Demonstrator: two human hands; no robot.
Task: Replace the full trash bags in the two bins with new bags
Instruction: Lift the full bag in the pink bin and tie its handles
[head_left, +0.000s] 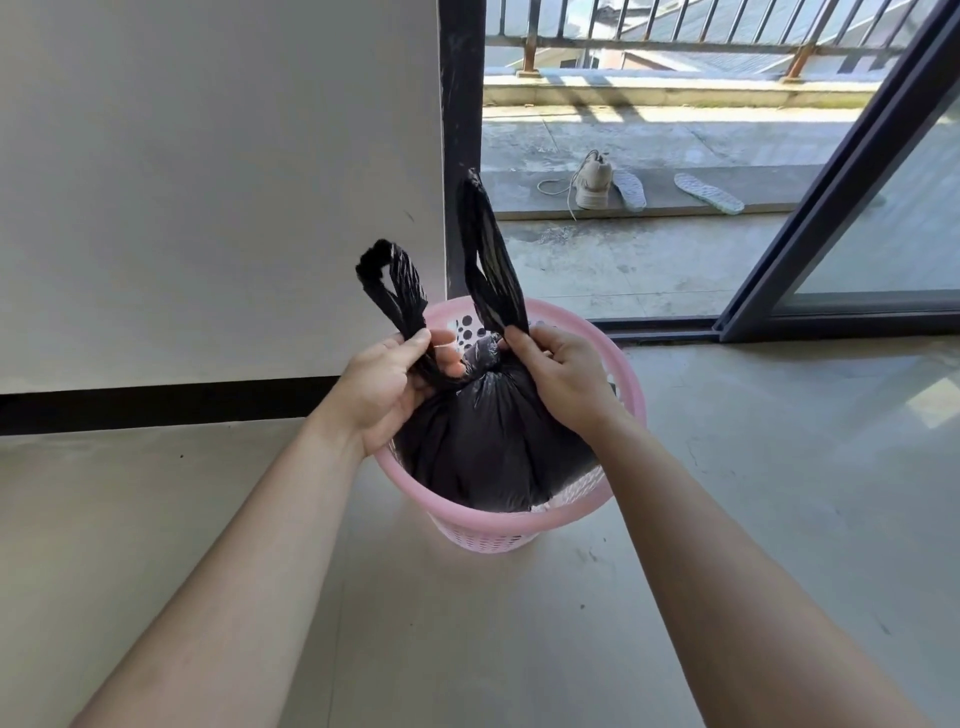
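We stand over the pink bin (488, 527), which sits on the bare floor near the wall and the open sliding door (831, 218). The full black trash bag (483, 452) sits inside it, its bulging body filling most of the basket.

Our left hand (387, 387) has its fingers and thumb curled tightly round the base of the left handle loop (392, 283). Our right hand (563, 376) pinches the base of the right handle loop (485, 254) in the same way. Both loops stick up above our fists, and the plastic is gathered into a tight neck between our hands.

We judge that we hold the handles this low so that we can cross them and draw a knot down snug against the contents. That would close the bag before we lift it, so nothing spills out. Leaving the bag in the bin keeps it upright and bears its weight, so both hands are free for tying.

The knot looks partly formed at most; we cannot tell whether one pass is already made. No new bag and no second bin are in view.

Out on the balcony lie a shoe (592, 182) and two insoles (629, 189), well apart from our work.
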